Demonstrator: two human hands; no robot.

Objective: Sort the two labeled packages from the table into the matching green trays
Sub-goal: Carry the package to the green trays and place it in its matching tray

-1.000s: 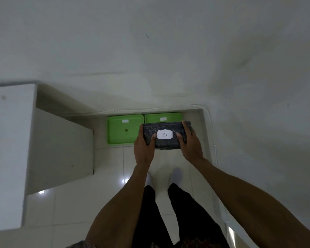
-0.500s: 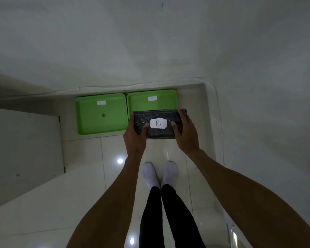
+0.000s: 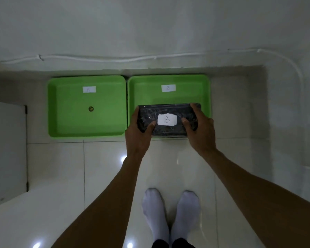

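Note:
Two green trays sit side by side on the floor against the wall. The left tray (image 3: 70,133) carries a white label reading A; the right tray (image 3: 168,79) carries a label reading B. I hold a black wrapped package (image 3: 168,111) with a white B label over the near half of the right tray. My left hand (image 3: 139,133) grips its left end and my right hand (image 3: 200,133) grips its right end. Whether the package touches the tray floor I cannot tell. The second package is not in view.
A white cabinet or table side (image 3: 7,149) stands at the left. A white cable (image 3: 115,59) runs along the wall base behind the trays and down the right wall. My two white-socked feet (image 3: 170,215) stand on glossy white floor tiles.
The view has come closer to the trays and tilted down. The package, held in both hands, has moved forward and lower over the right tray.

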